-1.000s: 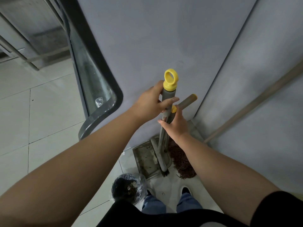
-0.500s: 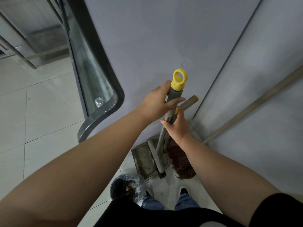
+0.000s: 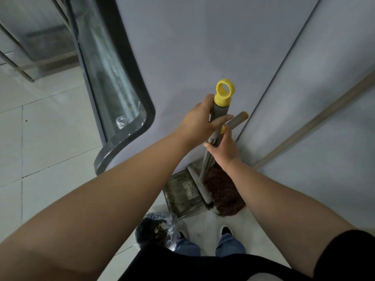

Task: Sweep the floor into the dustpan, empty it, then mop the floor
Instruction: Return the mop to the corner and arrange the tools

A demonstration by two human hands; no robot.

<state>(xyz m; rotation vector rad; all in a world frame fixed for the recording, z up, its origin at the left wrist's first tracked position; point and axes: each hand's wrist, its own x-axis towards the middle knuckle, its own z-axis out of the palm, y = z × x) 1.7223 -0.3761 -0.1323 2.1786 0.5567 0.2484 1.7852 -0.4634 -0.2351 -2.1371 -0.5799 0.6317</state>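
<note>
Standing in the corner where two grey walls [image 3: 198,47] meet, three long-handled tools are seen from above. The left hand [image 3: 199,120] is wrapped round the grey handle topped by a yellow ring cap [image 3: 224,92], its grip closed on the shaft just below the cap. The right hand [image 3: 224,148] is curled round a second handle lower down, where a small yellow end shows beside the thumb; which tool this handle belongs to cannot be told. A third grey handle with a yellow tip [image 3: 239,118] is leaned against the wall just behind the hands. On the tiled floor [image 3: 50,142] below, the dustpan [image 3: 178,197] is lying with the broom head [image 3: 199,187] across it, and the brown mop head [image 3: 224,193] is resting just beside it. A bin lined with a plastic bag [image 3: 157,230] is placed near the person's shoes [image 3: 226,230].
</note>
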